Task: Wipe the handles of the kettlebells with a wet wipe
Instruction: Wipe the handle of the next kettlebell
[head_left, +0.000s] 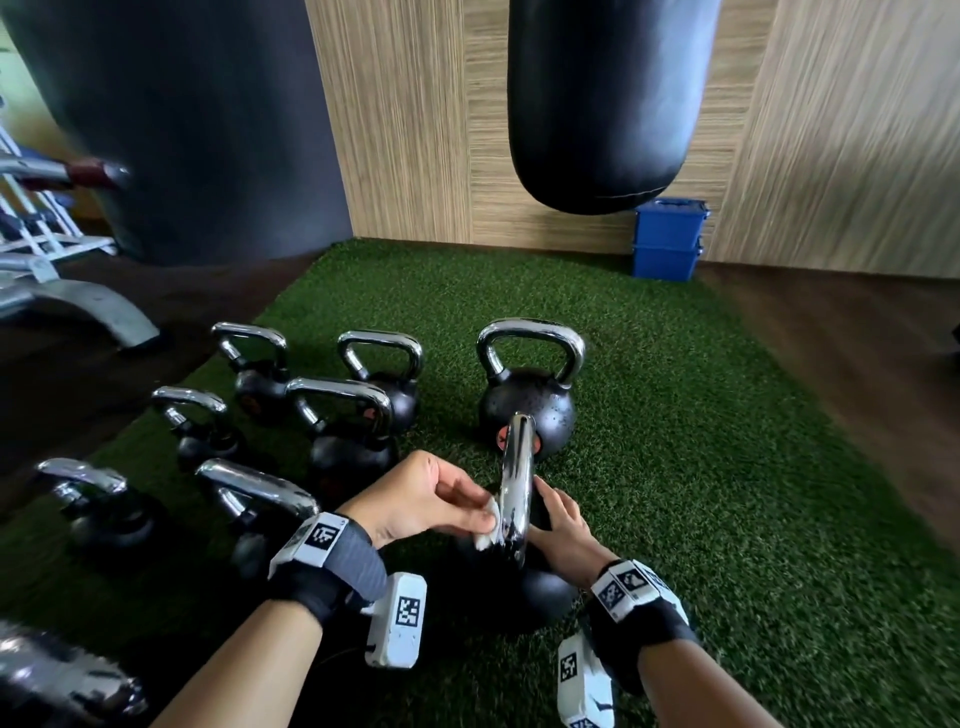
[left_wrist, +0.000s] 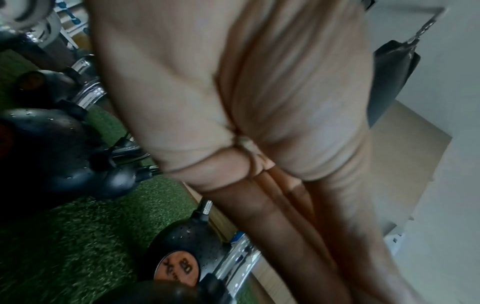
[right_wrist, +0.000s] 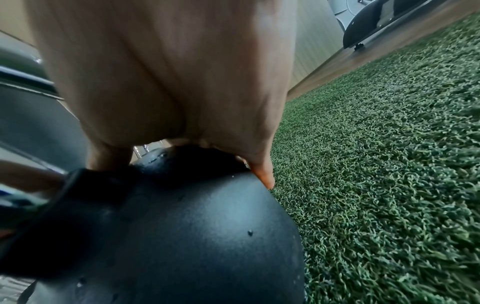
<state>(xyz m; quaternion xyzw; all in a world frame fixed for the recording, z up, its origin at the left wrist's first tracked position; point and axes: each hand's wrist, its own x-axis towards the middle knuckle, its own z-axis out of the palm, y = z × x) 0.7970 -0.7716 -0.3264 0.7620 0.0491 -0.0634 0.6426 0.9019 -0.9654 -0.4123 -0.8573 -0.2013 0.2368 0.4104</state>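
Observation:
The nearest kettlebell (head_left: 545, 592) is a black ball on green turf, and its chrome handle (head_left: 517, 483) points away from me. My left hand (head_left: 441, 499) pinches a small white wet wipe (head_left: 488, 527) and presses it against the left side of that handle. My right hand (head_left: 558, 525) rests on the ball just right of the handle, fingers laid over it. In the right wrist view the right hand (right_wrist: 168, 72) covers the top of the black ball (right_wrist: 182, 236). The left wrist view shows mostly the left hand (left_wrist: 259, 102); the wipe is hidden there.
Several more chrome-handled kettlebells stand to the left and behind, the largest (head_left: 524, 400) right behind the held handle. A black punching bag (head_left: 608, 104) hangs above. Blue boxes (head_left: 667, 239) sit by the wood wall. A bench frame (head_left: 78, 306) is far left. Turf (head_left: 727, 467) stretches to the right.

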